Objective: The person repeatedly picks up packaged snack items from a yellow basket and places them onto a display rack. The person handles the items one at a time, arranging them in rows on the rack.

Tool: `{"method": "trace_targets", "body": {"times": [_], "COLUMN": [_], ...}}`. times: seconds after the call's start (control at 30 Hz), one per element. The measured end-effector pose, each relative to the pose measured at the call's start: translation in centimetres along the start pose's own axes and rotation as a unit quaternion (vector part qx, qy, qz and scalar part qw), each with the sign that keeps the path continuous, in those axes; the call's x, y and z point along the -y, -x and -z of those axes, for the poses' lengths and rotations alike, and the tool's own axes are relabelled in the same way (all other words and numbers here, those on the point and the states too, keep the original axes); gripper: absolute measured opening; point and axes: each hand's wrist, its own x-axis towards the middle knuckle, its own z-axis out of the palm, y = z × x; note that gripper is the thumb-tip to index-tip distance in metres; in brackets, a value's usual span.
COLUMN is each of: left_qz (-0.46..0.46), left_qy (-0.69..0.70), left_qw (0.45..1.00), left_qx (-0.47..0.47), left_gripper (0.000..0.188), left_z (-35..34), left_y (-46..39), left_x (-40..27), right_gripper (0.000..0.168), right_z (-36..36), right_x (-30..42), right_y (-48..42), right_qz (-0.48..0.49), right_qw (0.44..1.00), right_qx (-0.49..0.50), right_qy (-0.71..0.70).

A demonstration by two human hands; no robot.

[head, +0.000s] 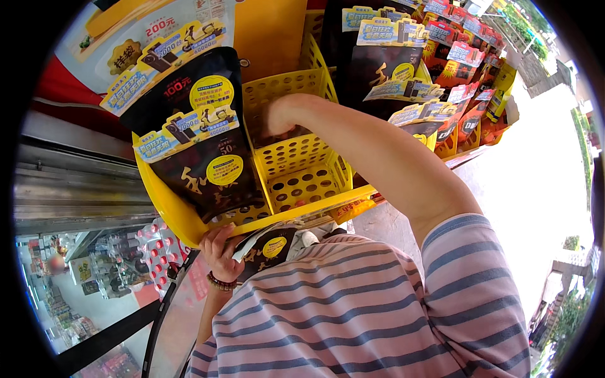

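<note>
My right hand (283, 115) is blurred and bent down into a back compartment of a yellow perforated plastic basket (295, 153). Its fingertips are hidden, so whether it grips anything does not show. Low at the basket's front left rim, my left hand (220, 253) holds a dark packet (267, 250) with a yellow round sticker against my striped shirt. Beside the right forearm, the front middle compartment shows its bare holed floor. In the left compartments stand a black pouch (184, 94) and another dark pouch (205, 175), each topped by a printed header card.
More dark pouches (383, 71) fill the basket section on the right, followed by rows of red packets (453, 71). A yellow panel (269, 35) rises behind. Metal shutter rails (85, 184) and shrink-wrapped bottles (160, 250) are on the left. An orange packet (354, 209) lies below the rim.
</note>
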Motion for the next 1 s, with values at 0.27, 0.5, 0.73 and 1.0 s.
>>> {"method": "trace_targets", "body": {"times": [0.27,0.5,0.73,1.0], "left_qz": [-0.007,-0.003,0.003,0.000], "left_qy": [0.013,-0.008,0.013,0.018], "left_qw": [1.000,1.000,1.000,1.000], "left_qx": [0.004,0.000,-0.004,-0.022], "left_gripper": [0.027,0.028,0.031,0.033], "left_z": [0.1,0.2,0.3,-0.1], "left_y": [0.0,-0.5,-0.6,-0.4], "left_x": [0.1,-0.1,-0.4,-0.2], "right_gripper": [0.041,0.028,0.037,0.032], "right_z": [-2.7,-0.3,-1.2,-0.9], "right_x": [-3.3,-0.3,-1.9,-0.2], "right_y": [-6.1,0.3,0.6,-2.0], "right_qz": [0.119,-0.053,-0.083,-0.007], "right_qw": [0.989,0.996,0.915,0.988], "right_qx": [-0.054,0.072,0.036,0.067], "right_qy": [0.062,0.027,0.394,-0.137]}}
